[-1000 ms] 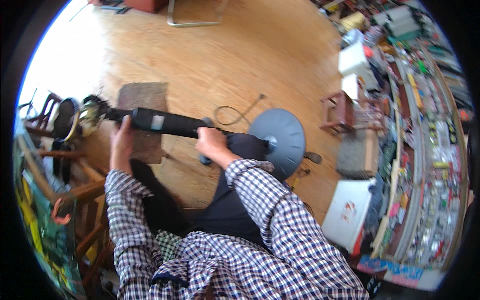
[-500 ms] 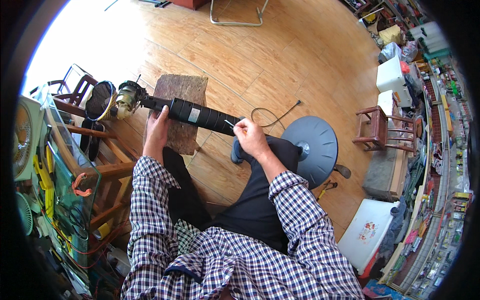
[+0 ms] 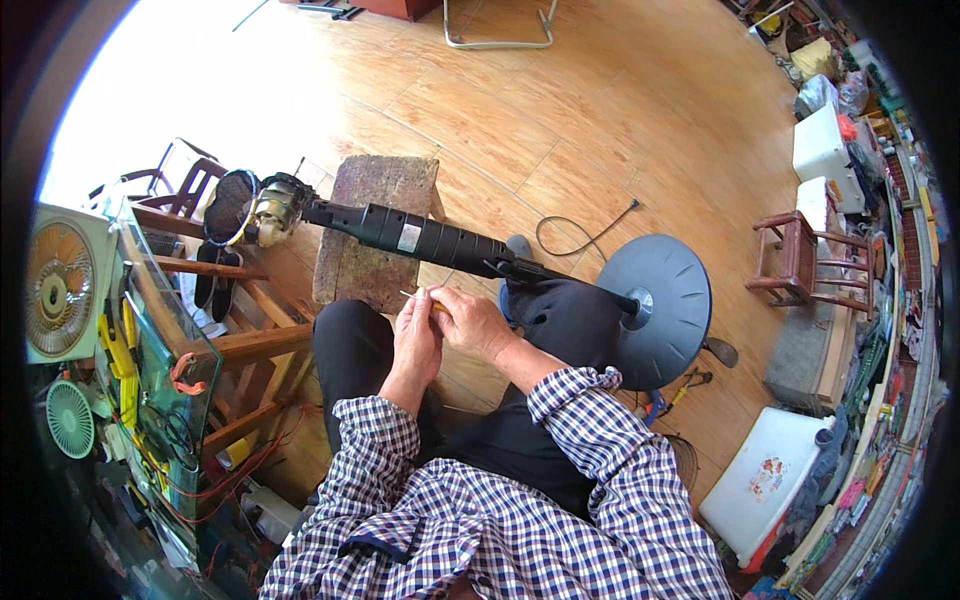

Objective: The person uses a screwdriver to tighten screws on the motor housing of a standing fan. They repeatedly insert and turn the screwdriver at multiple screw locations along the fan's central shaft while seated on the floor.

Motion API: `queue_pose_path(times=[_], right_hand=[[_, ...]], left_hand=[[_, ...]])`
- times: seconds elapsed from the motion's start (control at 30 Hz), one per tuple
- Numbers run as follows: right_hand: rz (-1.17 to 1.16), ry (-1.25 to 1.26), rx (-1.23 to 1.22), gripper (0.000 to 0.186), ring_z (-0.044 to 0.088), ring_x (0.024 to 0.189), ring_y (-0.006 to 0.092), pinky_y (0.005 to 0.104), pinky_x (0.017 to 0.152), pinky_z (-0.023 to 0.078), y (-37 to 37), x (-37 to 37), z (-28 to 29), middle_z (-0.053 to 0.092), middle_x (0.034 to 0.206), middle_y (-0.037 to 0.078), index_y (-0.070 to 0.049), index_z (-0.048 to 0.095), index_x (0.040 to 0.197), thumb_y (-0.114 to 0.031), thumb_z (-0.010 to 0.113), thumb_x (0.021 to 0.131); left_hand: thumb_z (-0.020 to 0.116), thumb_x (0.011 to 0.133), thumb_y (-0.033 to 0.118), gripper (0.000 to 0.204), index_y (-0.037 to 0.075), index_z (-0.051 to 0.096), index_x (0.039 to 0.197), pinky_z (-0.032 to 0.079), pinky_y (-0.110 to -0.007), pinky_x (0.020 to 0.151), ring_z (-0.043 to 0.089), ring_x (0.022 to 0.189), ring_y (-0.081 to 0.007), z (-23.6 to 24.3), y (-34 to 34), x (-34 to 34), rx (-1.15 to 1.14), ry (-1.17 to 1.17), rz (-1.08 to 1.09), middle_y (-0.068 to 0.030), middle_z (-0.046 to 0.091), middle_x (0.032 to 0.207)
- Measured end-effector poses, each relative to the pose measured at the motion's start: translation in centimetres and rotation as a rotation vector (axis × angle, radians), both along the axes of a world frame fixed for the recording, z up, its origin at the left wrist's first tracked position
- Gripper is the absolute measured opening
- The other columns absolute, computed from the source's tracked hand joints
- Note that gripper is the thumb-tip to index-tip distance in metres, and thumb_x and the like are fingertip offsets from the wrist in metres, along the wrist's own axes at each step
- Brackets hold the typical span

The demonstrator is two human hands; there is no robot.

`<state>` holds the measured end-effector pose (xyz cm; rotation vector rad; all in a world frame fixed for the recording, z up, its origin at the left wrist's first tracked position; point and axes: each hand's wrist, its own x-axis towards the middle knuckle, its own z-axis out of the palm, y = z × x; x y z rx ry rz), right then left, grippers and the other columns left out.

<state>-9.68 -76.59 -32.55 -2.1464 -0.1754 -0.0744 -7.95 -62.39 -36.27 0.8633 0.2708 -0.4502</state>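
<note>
My left hand (image 3: 416, 335) and my right hand (image 3: 470, 322) meet above my lap, both closed round a small screwdriver (image 3: 437, 308) with a yellowish handle and thin metal shaft, partly hidden by my fingers. Beyond them a black pedestal fan column (image 3: 445, 244) lies at a slant over a worn wooden stool (image 3: 360, 276) and my right knee, touched by neither hand. Its motor head (image 3: 277, 212), in metal and cream, is at the left end. Its round dark grey base (image 3: 662, 330) stands on edge at the right.
Left: wooden frames and glass (image 3: 188, 360), a box fan (image 3: 70, 280), shoes (image 3: 220, 285), tools. Right: a small wooden chair (image 3: 790, 255), white boxes (image 3: 760, 480) and crowded goods along the edge. A cable (image 3: 585, 243) lies on the tiled floor (image 3: 560, 100); a metal tube frame (image 3: 500, 44) stands beyond.
My left hand has let go of the column and come down to my lap. My right hand has moved down-left to join it, with the screwdriver. The column now rests without my hands.
</note>
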Motion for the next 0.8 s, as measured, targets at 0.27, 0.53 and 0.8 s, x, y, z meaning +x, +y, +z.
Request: queue_pose_path(times=[0.27,0.53,0.8], right_hand=[[0.025,0.036,0.186,0.021,0.071,0.097,0.0449,0.0527,0.081,0.058,1.0,0.4,-0.9,0.074,0.105,0.024,-0.006,0.063,0.115,-0.016,0.067,0.097],[-0.082,0.046,0.295,0.031,0.075,0.097,0.0408,0.0477,0.082,0.061,1.1,-0.1,-1.2,0.075,0.103,0.021,-0.004,0.064,0.118,-0.012,0.075,0.090],[-0.008,0.088,0.530,0.022,0.074,0.091,0.0282,0.0386,0.080,0.060,1.3,-0.1,-3.3,0.073,0.107,0.017,0.000,0.064,0.111,-0.005,0.072,0.091]], left_hand=[[0.043,0.116,0.033,0.039,0.001,0.065,0.123,0.052,-0.040,0.105,0.066,0.115,-0.0264,0.1,1.8,0.8,0.031,-0.005,0.061,-0.0172,0.070,0.129],[0.049,0.114,0.033,0.039,0.000,0.065,0.129,0.051,-0.042,0.108,0.066,0.118,-0.0264,1.3,1.2,0.3,-0.118,0.075,-0.001,-0.0138,0.069,0.129],[0.051,0.115,0.032,0.040,0.003,0.065,0.138,0.054,-0.035,0.101,0.067,0.115,-0.0192,1.4,1.0,-1.0,-0.069,0.034,-0.057,-0.0080,0.070,0.126]])
